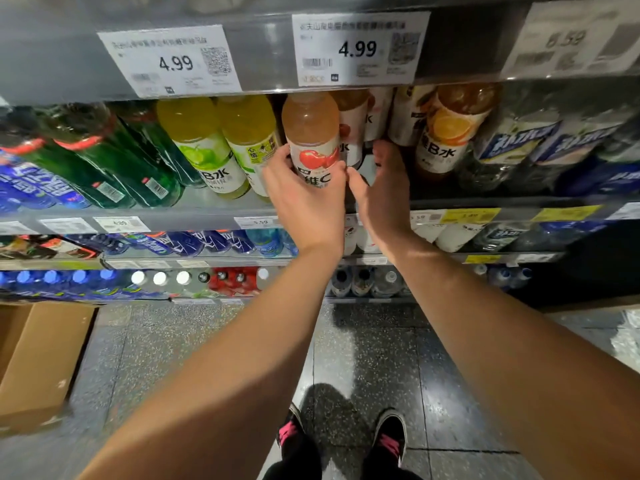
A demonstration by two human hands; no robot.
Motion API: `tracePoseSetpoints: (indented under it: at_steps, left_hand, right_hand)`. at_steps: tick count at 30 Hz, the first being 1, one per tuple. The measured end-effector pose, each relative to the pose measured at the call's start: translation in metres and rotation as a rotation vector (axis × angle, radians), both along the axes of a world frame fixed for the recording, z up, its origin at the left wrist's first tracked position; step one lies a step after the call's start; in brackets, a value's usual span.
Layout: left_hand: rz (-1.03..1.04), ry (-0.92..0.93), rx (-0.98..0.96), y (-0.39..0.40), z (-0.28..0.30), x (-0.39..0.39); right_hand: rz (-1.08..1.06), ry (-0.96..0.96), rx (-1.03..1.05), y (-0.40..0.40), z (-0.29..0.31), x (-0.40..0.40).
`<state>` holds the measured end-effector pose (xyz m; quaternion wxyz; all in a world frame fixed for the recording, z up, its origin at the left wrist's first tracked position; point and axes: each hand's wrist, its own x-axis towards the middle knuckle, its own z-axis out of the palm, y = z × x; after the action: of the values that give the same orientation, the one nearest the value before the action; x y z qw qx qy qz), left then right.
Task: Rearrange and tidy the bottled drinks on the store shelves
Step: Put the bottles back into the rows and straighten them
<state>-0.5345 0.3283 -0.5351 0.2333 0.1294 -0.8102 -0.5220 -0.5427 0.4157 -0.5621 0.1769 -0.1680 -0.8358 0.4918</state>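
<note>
Head view: left hand (304,199) wraps fingers & thumb round the apple-label bottle (311,133), upright at the front of the mid shelf (214,209), betw. lime bottles (204,147) and orange-label bottle (450,129). Right hand (381,188) reaches into the gap beside it, fingers straight, holding nothing. Step looks like fronting that row; next prob. needs seating the bottle label-out.

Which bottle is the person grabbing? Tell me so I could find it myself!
Find the shelf just under the two white 4.99 price tags. Near its middle, the left hand grips a bottle of pale peach-pink drink. It alone shows a red apple on its white label; bottles to its left are yellow-green, the one to its right shows orange slices.
</note>
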Motion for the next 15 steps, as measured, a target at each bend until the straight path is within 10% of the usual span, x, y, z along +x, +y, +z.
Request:
tracePoseSetpoints:
  at_steps: [15]
  left_hand:
    - [0.012,0.021,0.004,-0.021,-0.004,-0.003]
  right_hand:
    - [-0.09,-0.009,0.142,-0.018,-0.001,-0.028]
